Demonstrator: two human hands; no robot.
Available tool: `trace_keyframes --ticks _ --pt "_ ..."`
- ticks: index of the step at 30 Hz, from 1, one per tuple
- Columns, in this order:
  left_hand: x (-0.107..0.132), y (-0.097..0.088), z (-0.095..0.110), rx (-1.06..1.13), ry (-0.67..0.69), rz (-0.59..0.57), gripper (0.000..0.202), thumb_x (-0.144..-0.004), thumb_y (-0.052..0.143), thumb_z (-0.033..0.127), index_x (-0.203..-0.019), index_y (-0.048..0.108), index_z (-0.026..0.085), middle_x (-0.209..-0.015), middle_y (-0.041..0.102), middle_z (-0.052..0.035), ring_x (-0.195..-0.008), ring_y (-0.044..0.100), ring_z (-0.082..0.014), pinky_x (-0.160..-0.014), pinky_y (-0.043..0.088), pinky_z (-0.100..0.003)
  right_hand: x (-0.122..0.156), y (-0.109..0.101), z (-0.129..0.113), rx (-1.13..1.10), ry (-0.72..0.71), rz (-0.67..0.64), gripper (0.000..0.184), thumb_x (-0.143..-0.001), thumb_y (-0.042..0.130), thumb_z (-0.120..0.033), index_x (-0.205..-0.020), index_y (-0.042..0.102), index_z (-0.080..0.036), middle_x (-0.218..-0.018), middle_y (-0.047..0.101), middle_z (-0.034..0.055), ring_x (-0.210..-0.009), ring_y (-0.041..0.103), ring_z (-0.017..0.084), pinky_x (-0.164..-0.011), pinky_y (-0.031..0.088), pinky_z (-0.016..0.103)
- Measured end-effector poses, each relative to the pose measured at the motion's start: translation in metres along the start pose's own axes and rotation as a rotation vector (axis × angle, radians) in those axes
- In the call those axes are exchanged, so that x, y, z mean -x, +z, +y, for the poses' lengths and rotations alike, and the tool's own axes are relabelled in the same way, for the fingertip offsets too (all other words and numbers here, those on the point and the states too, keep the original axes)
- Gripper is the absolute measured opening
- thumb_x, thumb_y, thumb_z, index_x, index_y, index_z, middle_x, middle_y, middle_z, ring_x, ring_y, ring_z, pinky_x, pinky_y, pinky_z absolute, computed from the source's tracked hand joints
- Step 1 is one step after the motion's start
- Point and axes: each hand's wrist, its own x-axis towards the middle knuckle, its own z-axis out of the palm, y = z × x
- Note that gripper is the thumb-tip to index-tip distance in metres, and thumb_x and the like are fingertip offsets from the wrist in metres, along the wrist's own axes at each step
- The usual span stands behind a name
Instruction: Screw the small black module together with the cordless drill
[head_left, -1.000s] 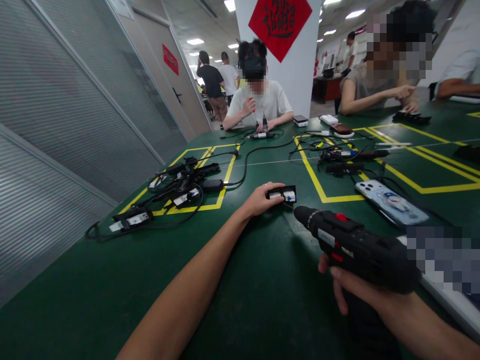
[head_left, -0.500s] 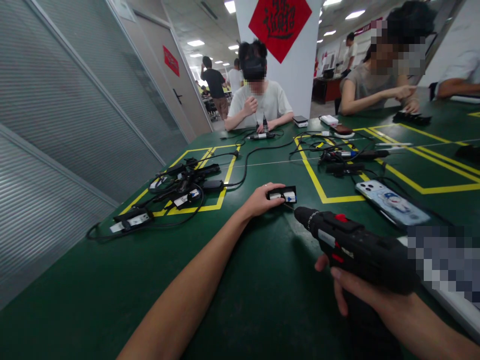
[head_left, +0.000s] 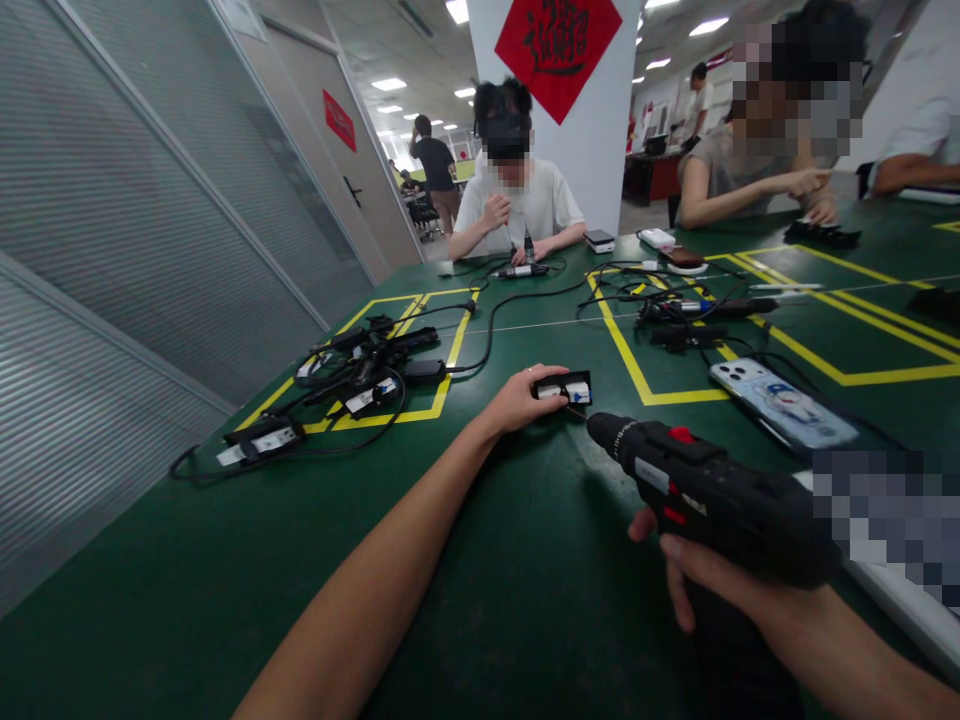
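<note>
My left hand (head_left: 525, 400) grips the left end of a small black rectangular part (head_left: 587, 378) with white and blue pieces inside, on the green table. My right hand (head_left: 720, 580) is wrapped round the handle of a black cordless drill (head_left: 705, 480) with red buttons. The drill points left, and its thin bit (head_left: 577, 412) reaches the near edge of the part beside my left fingertips. Whether the bit touches a screw is too small to tell.
Black devices with cables (head_left: 367, 365) lie left inside yellow tape. More tools and cables (head_left: 697, 315) lie right, near a phone (head_left: 784, 403). A person (head_left: 517, 205) works across the table; another person (head_left: 750, 180) sits at the far right.
My hands, the drill and the black part hold nearly the same places. The view has shifted very slightly. In the background a standing person has moved a little.
</note>
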Motion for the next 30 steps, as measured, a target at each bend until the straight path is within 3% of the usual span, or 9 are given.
trace_keyframes --ticks 6,13,25,30 --pt "0.0007 -0.0005 0.0021 -0.011 -0.019 0.000 0.051 -0.077 0.062 0.036 -0.125 0.055 0.022 -0.118 0.058 -0.0063 -0.104 0.056 -0.0198 -0.094 0.044 -0.035 -0.0001 0.0000 0.0012 -0.021 0.003 0.031 0.074 -0.081 0.065 -0.039 -0.140 0.022 -0.033 -0.096 0.071 0.0034 -0.040 0.065 0.014 -0.041 0.052 0.028" --pt "0.0003 -0.0011 0.0017 -0.010 -0.008 -0.009 0.051 -0.076 0.063 0.035 -0.125 0.054 0.022 -0.118 0.058 -0.0058 -0.103 0.056 -0.0192 -0.094 0.044 -0.035 -0.0022 -0.0009 0.0048 -0.087 -0.040 -0.009 0.066 -0.084 0.061 -0.030 -0.136 0.022 -0.036 -0.093 0.072 0.0014 -0.039 0.065 0.009 -0.040 0.050 0.018" --pt "0.0010 -0.0020 0.0032 0.000 -0.022 -0.019 0.052 -0.076 0.062 0.033 -0.126 0.054 0.022 -0.120 0.057 -0.0062 -0.105 0.056 -0.0196 -0.094 0.044 -0.034 -0.0020 -0.0011 0.0088 -0.062 -0.047 0.012 0.071 -0.083 0.064 -0.035 -0.139 0.021 -0.037 -0.094 0.072 0.0021 -0.040 0.067 0.013 -0.039 0.051 0.024" --pt "0.0009 -0.0014 0.0023 0.010 -0.017 -0.009 0.052 -0.076 0.063 0.033 -0.125 0.054 0.022 -0.120 0.057 -0.0061 -0.106 0.055 -0.0198 -0.096 0.044 -0.035 -0.0027 -0.0005 0.0074 -0.089 -0.034 0.001 0.082 -0.081 0.065 -0.036 -0.143 0.012 -0.034 -0.094 0.071 0.0031 -0.041 0.067 0.015 -0.039 0.053 0.028"
